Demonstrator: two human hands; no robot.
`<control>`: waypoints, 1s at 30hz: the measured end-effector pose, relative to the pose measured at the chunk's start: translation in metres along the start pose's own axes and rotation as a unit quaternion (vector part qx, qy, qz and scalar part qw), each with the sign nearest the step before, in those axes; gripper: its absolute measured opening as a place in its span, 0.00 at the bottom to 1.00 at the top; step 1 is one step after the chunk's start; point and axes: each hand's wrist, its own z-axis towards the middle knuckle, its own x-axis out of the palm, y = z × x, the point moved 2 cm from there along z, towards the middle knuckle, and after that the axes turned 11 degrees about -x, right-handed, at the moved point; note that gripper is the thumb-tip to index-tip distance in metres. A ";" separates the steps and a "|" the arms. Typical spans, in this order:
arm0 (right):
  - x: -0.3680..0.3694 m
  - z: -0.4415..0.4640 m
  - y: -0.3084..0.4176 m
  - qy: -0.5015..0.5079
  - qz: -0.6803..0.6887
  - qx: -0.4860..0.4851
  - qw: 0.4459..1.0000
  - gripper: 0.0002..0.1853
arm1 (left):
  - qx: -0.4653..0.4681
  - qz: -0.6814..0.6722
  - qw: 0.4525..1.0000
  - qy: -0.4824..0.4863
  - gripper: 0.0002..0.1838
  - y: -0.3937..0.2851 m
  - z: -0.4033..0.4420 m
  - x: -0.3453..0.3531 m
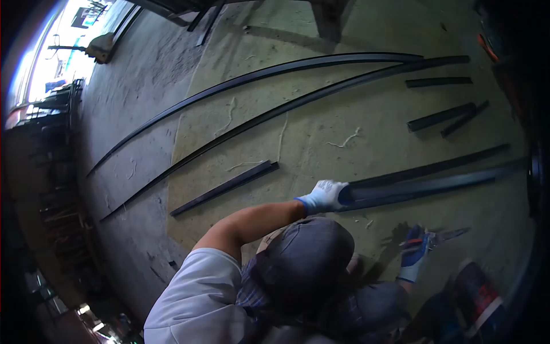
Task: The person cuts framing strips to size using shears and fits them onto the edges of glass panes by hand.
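My left hand [323, 197], in a white and pale blue work glove, is closed around one end of a long dark metal strip [424, 190]. The strip runs off to the right and is partly smeared by motion. Beside it another long dark strip [429, 168] lies on the floor. Lower right, my right hand [413, 255], in a blue glove with a white cuff, grips hand snips [450, 235] with reddish handles, their metal jaws pointing right. A rounded grey cloth shape [309, 246] fills the space between my arms.
Two long curved-looking strips [252, 74] [275, 113] cross the concrete floor. Shorter pieces lie at centre left [226, 188] and upper right [441, 117]. Thin pale string [346, 139] is scattered about. A dark metal leg [327, 23] stands at the top; stacked material [63, 223] lines the left.
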 end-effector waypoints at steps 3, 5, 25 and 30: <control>0.029 0.030 0.033 0.004 -0.021 -0.005 1.000 0.07 | -0.007 -0.010 0.999 0.032 0.19 0.066 -0.046 0.031; 0.051 0.049 0.051 0.016 -0.030 -0.011 0.999 0.08 | -0.049 0.033 0.996 0.073 0.21 0.083 -0.067 0.028; 0.185 -0.084 -0.091 0.305 -0.244 0.064 0.918 0.10 | -0.158 0.051 0.978 -0.129 0.19 0.116 -0.137 -0.032; 0.125 -0.065 -0.094 0.214 -0.141 0.135 0.957 0.12 | -0.304 0.144 0.932 -0.132 0.19 0.256 -0.270 -0.019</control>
